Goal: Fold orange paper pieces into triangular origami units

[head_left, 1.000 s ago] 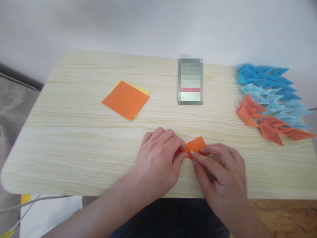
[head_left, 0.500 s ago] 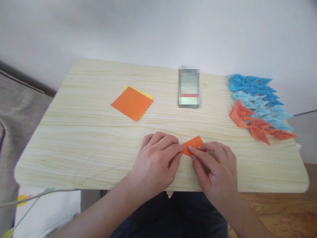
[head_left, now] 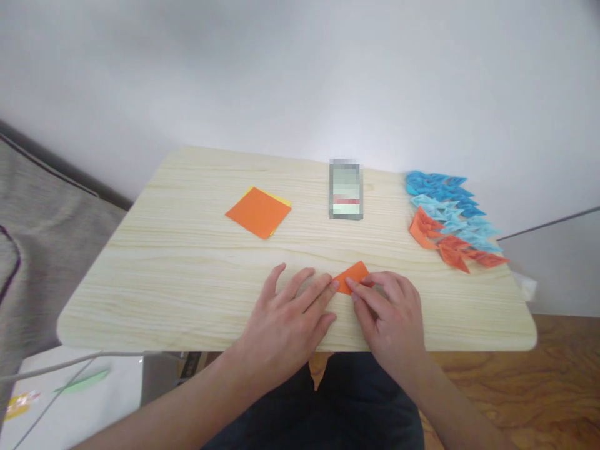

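A small folded piece of orange origami paper [head_left: 352, 275] lies flat near the table's front edge. My left hand [head_left: 290, 315] rests to its left with the fingers spread, and its index fingertip presses on the paper's left corner. On the right side, my right hand [head_left: 391, 306] has its fingers curled together on the paper, the index tip on top and the thumb by the lower edge. Its fingers hide the right end of the paper.
Square sheets of orange paper [head_left: 257, 214] with yellow beneath lie on the table [head_left: 164, 281] at the left. A blurred phone [head_left: 345, 190] lies at the back. Blue folded pieces [head_left: 440, 187], light blue ones [head_left: 462, 222] and orange ones [head_left: 452, 250] sit in rows at the right.
My left hand's fingers have spread and the thumb has moved away from the paper. My right hand keeps its hold. The camera view has shifted, so the table appears smaller.
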Motion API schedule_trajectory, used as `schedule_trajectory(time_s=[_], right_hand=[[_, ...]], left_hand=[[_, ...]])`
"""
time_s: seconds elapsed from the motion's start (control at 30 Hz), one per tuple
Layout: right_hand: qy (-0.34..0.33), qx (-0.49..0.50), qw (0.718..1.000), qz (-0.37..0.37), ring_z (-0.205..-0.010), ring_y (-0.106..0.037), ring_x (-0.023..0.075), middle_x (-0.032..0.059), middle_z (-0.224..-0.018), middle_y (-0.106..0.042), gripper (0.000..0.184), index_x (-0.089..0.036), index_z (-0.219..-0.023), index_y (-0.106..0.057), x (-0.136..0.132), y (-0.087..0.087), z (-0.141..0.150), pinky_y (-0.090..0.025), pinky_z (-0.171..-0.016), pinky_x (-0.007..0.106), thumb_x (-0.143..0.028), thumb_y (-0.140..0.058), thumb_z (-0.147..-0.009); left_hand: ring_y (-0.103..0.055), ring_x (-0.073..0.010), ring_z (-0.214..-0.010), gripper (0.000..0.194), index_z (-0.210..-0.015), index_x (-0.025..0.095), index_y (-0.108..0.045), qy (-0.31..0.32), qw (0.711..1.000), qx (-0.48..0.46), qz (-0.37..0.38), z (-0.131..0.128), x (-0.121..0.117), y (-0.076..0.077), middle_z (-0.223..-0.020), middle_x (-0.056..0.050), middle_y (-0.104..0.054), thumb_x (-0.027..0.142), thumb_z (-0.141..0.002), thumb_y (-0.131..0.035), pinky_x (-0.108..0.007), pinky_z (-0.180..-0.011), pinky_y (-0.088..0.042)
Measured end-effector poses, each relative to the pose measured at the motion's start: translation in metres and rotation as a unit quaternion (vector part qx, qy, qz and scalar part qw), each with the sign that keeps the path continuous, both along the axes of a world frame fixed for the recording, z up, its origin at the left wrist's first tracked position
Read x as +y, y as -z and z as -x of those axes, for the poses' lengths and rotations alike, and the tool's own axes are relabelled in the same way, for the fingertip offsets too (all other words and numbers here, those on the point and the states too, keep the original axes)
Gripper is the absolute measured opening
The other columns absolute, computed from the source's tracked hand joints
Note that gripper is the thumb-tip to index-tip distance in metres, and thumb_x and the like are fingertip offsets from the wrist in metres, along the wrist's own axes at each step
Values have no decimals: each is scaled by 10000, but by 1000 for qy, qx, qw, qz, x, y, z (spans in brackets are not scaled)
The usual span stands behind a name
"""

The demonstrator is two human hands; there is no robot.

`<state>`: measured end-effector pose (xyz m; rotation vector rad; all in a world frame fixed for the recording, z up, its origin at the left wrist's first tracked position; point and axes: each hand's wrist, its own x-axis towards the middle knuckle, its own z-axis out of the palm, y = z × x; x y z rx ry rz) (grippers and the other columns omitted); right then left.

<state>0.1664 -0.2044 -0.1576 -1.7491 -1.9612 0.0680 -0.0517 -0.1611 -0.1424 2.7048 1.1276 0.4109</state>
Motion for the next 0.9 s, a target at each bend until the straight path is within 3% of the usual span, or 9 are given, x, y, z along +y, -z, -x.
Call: schedule_trajectory(time_s=[0.23, 0.4, 0.5, 0.67, 0.77, 0.9], right_hand=[[38, 2, 999, -14, -1063, -563, 268, 68, -1085, -692, 150, -295, -1073, -786, 2, -1, 11, -427, -955, 466, -336, -694, -962], [62, 11, 998, -5, -1043, -563, 289, 80, -1050, -675, 222, -278, -1144, -763, -6, 0, 24, -436, -937, 495, -346, -690, -945], [14, 38, 999, 4, -1107, -564, 300, 87, -1144, -671, 317, -257, -1217, -728, -15, 1, 23, -437, -1007, 522, -280, -697, -902], [-82, 34, 996, 22, -1350, -481, 340, 55, -1396, -643, 550, -265, -1340, -643, -27, 0, -1, -351, -1167, 570, -231, -735, -799], [-121, 20, 992, 33, -1421, -446, 340, 33, -1441, -638, 640, -270, -1413, -583, -31, -2, -16, -276, -1222, 605, -228, -737, -793], [-172, 17, 984, 45, -1422, -462, 333, 32, -1448, -637, 675, -272, -1420, -582, -35, -4, -25, -268, -1235, 597, -274, -785, -777]], left_hand=[[-563, -323, -1342, 368, -1384, 279, -643, -8, 999, -23, -27, -5, 0, -6, -1402, -57, -683, 321, -1028, -556, -621, -1228, -232], [-583, -317, -1268, 304, -1273, 246, -711, -67, 996, -41, -42, -19, 5, -7, -1319, -77, -708, 315, -1022, -553, -595, -1166, -327], [-608, -306, -1186, 256, -1193, 250, -745, -91, 994, -60, -30, -24, 11, -3, -1226, -74, -730, 310, -996, -593, -561, -1064, -403], [-605, -282, -1164, 259, -1205, 268, -748, -82, 990, -112, -6, -26, 17, 6, -1215, -57, -733, 292, -975, -630, -528, -1035, -410], [-596, -276, -1178, 239, -1174, 267, -754, -70, 989, -126, 9, -25, 17, 8, -1214, -42, -734, 279, -962, -645, -519, -1040, -399], [-594, -272, -1175, 218, -1140, 262, -760, -53, 988, -139, 26, -23, 16, 7, -1200, -44, -738, 255, -950, -652, -516, -1039, -379]])
